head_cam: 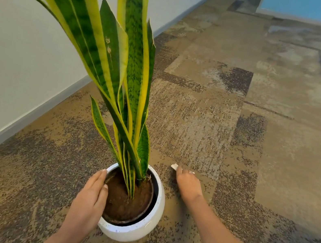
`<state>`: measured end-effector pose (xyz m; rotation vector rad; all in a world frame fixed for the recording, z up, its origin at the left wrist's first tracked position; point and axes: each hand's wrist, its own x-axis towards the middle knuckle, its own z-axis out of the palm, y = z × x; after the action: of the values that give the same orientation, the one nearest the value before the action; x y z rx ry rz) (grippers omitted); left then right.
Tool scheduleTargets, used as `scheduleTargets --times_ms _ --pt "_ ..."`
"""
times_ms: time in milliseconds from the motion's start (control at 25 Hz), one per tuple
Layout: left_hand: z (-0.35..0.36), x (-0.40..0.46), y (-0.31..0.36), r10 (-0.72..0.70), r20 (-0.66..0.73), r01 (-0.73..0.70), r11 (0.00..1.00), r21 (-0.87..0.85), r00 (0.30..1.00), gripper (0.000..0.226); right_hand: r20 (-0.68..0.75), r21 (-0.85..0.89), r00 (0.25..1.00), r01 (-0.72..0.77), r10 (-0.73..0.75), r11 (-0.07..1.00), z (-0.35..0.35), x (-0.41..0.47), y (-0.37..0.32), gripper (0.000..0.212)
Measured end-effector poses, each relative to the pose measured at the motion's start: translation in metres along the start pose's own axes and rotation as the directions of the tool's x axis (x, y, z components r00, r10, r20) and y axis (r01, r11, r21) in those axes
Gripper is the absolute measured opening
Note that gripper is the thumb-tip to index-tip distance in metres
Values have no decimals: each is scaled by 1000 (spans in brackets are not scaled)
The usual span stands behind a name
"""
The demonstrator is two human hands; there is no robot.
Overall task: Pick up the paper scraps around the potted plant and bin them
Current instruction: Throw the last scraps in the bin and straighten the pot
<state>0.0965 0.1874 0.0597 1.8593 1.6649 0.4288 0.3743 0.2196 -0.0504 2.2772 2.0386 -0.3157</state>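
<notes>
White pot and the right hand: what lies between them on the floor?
Only bare patterned carpet separates the white pot from the right hand, head view; the paper scrap sits at its fingertips.

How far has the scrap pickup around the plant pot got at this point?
Nothing visibly binned; no bin is in view. In hand: the right hand reaches a small white paper scrap on the patterned carpet, fingertips at it, while the left hand steadies the round white plant pot. Left: lifting and binning it.

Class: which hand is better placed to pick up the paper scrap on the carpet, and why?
Right. The right hand has its fingertips at the scrap, beside the pot. The left hand rests on the pot's rim on the far side.
</notes>
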Motion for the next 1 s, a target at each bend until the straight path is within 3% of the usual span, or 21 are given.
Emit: scheduleTargets --times_ms 240,440,760,1000 --pt "-6 0 -5 56 50 -55 998 -20 997 49 137 155 974 -199 179 968 -21 -37 -1 39" --pt "-15 3 -11 105 136 -102 994 -29 985 51 84 319 946 -322 312 891 -50 -68 -20 38" --pt "-35 -6 -15 85 254 -64 994 -91 963 53 -111 456 912 -306 394 836 -115 -112 -74 42" --pt "-54 2 -21 139 436 -163 986 19 889 58 -33 371 921 -350 388 860 -142 -131 -108 33"
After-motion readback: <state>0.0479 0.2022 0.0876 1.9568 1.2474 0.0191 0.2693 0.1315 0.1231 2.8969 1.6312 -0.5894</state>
